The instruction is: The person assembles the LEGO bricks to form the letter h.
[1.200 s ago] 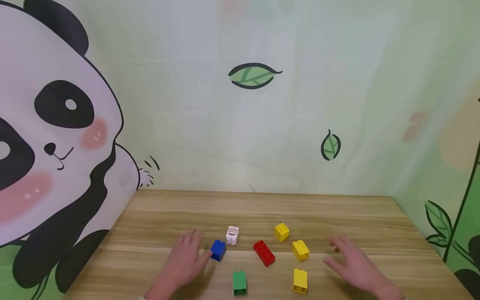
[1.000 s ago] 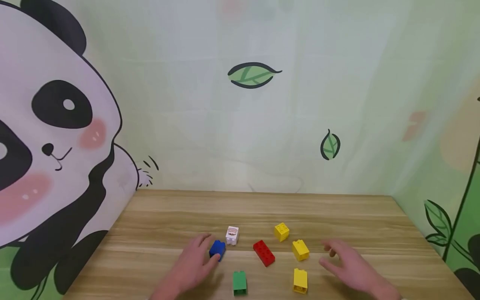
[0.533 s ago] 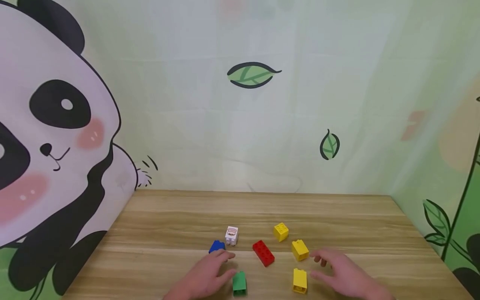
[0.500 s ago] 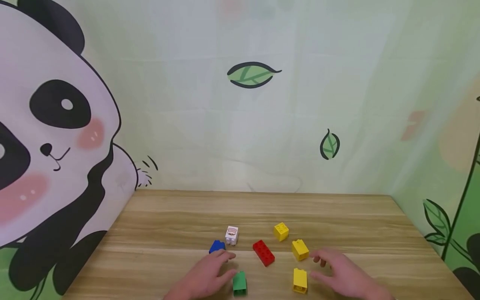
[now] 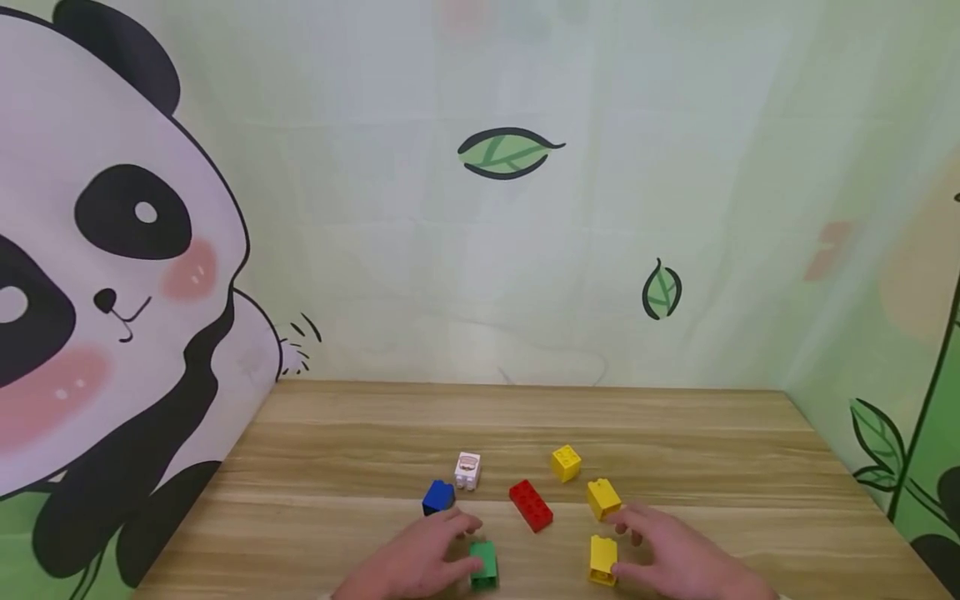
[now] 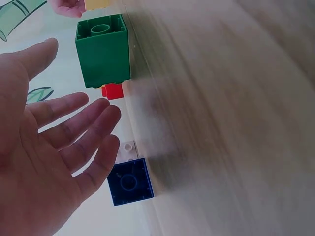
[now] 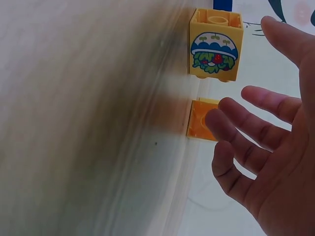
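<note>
A stretch of table [image 5: 525,417] parts the green block [image 5: 487,552] from the front yellow block [image 5: 602,552], well inside both side edges; just outside them, the left hand [image 5: 416,557] and right hand [image 5: 675,554] curve loosely, grasping nothing. Wood continues to the far edge.

In the left wrist view, the top edge cuts off a yellow block [image 6: 96,4] above the green block [image 6: 103,56]; a red block [image 6: 114,91] below is partly hidden. In the head view, the left hand [image 5: 420,554] covers the green block's edge; beyond it, the white block's [image 5: 467,472] print is unclear.
</note>
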The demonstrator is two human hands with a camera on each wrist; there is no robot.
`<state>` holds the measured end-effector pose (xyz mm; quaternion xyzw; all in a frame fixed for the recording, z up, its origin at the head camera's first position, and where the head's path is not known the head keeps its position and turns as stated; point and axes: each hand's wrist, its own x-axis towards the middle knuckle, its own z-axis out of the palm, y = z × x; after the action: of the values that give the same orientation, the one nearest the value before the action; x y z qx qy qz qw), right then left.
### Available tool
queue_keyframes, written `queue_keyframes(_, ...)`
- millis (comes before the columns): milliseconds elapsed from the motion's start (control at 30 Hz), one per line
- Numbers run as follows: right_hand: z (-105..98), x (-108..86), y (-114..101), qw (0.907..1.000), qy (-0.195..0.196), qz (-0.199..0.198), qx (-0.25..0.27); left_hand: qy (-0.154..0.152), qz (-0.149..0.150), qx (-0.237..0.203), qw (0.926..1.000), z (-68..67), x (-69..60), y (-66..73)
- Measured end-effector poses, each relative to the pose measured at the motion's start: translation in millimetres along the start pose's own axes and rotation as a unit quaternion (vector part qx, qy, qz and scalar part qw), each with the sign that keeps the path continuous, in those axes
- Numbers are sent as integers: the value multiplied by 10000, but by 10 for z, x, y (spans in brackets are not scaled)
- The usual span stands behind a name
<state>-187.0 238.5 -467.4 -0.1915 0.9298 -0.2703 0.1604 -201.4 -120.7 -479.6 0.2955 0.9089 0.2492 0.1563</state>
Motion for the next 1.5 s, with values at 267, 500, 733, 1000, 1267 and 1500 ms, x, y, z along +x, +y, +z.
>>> queue_keyframes(267,48,62,20,9998,-173,-34,-51,-269,-182,-258,9991,34,48,38)
queue_keyframes(500,94,101,21,9989,-424,-43,202,-462,-494,-289,9973,71,72,63)
queue_keyframes(733,97,117,14,9988,-421,-171,175,-440,-493,-345,9972,75,69,62)
queue_keyframes(1000,95,127,16,9969,-492,-118,595,-512,-382,-582,9963,77,68,46)
queue_keyframes(1267,83,134,9,9941,-528,-141,940,-591,-366,-1149,9909,89,37,51)
queue_keyframes(1500,81,168,21,9912,-554,-111,1195,-623,-283,-1450,9871,66,9,87)
